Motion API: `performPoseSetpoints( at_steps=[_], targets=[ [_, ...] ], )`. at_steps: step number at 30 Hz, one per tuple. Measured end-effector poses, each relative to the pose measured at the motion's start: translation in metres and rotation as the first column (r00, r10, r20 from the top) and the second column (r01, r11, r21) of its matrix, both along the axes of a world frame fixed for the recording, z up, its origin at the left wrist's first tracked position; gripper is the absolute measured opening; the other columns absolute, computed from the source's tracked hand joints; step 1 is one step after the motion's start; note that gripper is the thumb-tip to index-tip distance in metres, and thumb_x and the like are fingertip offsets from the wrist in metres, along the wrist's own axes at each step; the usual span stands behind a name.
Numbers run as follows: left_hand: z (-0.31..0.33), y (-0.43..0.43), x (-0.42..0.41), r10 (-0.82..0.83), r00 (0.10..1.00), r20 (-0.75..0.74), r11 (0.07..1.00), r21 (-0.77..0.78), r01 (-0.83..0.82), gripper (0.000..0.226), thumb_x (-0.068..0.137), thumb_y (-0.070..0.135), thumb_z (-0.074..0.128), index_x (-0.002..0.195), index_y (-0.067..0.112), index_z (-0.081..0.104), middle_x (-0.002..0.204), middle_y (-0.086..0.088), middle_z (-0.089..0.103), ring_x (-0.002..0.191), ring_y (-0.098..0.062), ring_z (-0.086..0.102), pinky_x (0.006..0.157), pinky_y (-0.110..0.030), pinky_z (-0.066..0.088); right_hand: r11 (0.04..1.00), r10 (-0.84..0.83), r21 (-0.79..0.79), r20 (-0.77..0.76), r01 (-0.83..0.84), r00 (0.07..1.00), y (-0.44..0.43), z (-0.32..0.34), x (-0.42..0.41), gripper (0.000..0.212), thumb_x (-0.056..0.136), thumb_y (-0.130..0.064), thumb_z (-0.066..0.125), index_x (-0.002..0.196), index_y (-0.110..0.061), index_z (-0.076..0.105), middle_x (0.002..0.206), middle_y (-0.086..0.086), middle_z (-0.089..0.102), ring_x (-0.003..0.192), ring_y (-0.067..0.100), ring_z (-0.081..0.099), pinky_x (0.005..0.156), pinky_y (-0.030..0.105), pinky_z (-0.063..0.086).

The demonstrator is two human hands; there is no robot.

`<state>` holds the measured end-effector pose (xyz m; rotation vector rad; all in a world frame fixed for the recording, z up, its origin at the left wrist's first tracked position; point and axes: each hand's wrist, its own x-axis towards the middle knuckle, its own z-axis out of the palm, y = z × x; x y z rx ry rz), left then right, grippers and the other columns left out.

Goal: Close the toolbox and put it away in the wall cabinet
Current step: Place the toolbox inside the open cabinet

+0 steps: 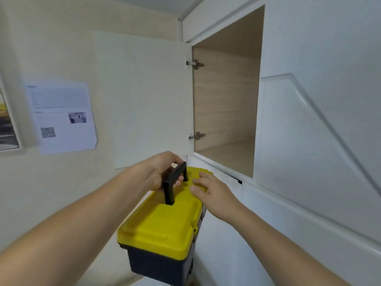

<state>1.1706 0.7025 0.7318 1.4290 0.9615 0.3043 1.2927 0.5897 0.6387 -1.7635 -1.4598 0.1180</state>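
The toolbox (165, 228) has a yellow lid and a dark body, and its lid is down. It hangs in the air in the lower middle of the view. My left hand (158, 172) is shut on its black handle (175, 182). My right hand (212, 193) lies flat on the far end of the lid, fingers apart. The wall cabinet (224, 100) is up and to the right, its wood-lined inside bare. Its white door (144, 100) stands swung wide to the left.
A white panelled door (321, 141) closes the neighbouring cabinet on the right. Printed sheets (61, 116) are stuck on the cream wall at the left, beside a picture frame edge (8, 124). A white surface (218, 254) lies below the toolbox.
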Motion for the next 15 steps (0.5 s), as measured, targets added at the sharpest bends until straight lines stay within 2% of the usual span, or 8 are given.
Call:
performPoseSetpoints(
  at_steps=[4, 6, 8, 10, 12, 15],
  targets=[
    [0.020, 0.019, 0.034, -0.026, 1.000, -0.015, 0.999, 0.042, 0.027, 0.034, 0.082, 0.031, 0.056, 0.093, -0.001, 0.060, 0.072, -0.012, 0.061, 0.053, -0.022, 0.052, 0.053, -0.027, 0.047, 0.998, 0.016, 0.055, -0.034, -0.014, 0.999, 0.006, 0.010, 0.022, 0.047, 0.091, -0.048, 0.048, 0.130, -0.024, 0.052, 0.151, 0.001, 0.033, 0.132, 0.014, 0.034, 0.096, 0.027, 0.027],
    [0.032, 0.045, 0.075, -0.032, 0.999, -0.020, 0.997, 0.068, 0.033, 0.034, 0.083, 0.031, 0.055, 0.094, -0.001, 0.060, 0.072, -0.012, 0.060, 0.053, -0.022, 0.051, 0.053, -0.027, 0.045, 0.996, 0.021, 0.091, -0.041, -0.018, 0.999, 0.021, 0.022, 0.050, 0.051, 0.089, -0.054, 0.048, 0.132, -0.026, 0.050, 0.151, -0.003, 0.032, 0.132, 0.011, 0.033, 0.097, 0.027, 0.027],
    [0.048, 0.069, 0.113, -0.036, 0.999, -0.028, 0.994, 0.104, 0.039, 0.031, 0.083, 0.030, 0.054, 0.087, -0.001, 0.060, 0.068, -0.011, 0.061, 0.050, -0.021, 0.052, 0.050, -0.025, 0.044, 0.995, 0.029, 0.099, -0.078, -0.021, 0.997, 0.038, 0.032, 0.076, 0.059, 0.085, -0.062, 0.046, 0.134, -0.029, 0.046, 0.151, -0.008, 0.030, 0.133, 0.009, 0.030, 0.102, 0.030, 0.030],
    [0.059, 0.094, 0.149, -0.055, 0.998, -0.024, 0.989, 0.137, 0.058, 0.028, 0.081, 0.027, 0.055, 0.079, 0.000, 0.060, 0.065, -0.010, 0.062, 0.048, -0.021, 0.052, 0.049, -0.024, 0.044, 0.999, 0.017, 0.049, 0.015, -0.018, 1.000, 0.053, 0.036, 0.093, 0.073, 0.077, -0.075, 0.042, 0.137, -0.033, 0.039, 0.153, -0.012, 0.023, 0.137, 0.009, 0.021, 0.109, 0.037, 0.028],
    [0.068, 0.116, 0.185, -0.091, 0.996, -0.016, 0.984, 0.152, 0.092, 0.027, 0.080, 0.027, 0.056, 0.082, 0.000, 0.059, 0.069, -0.011, 0.063, 0.051, -0.021, 0.053, 0.053, -0.026, 0.045, 0.999, -0.032, 0.005, 0.132, 0.032, 0.991, 0.070, 0.038, 0.111, 0.087, 0.069, -0.084, 0.039, 0.140, -0.037, 0.028, 0.154, -0.018, 0.014, 0.141, 0.008, 0.008, 0.112, 0.042, 0.022],
    [0.069, 0.147, 0.240, -0.182, 0.983, -0.006, 0.968, 0.175, 0.180, 0.026, 0.084, 0.025, 0.054, 0.084, 0.000, 0.057, 0.073, -0.012, 0.060, 0.053, -0.020, 0.052, 0.047, -0.024, 0.045, 0.989, -0.135, -0.035, 0.225, 0.146, 0.965, 0.097, 0.040, 0.141, 0.093, 0.064, -0.087, 0.041, 0.141, -0.040, 0.018, 0.156, -0.018, 0.006, 0.142, 0.009, -0.004, 0.113, 0.045, 0.015]
  ],
)
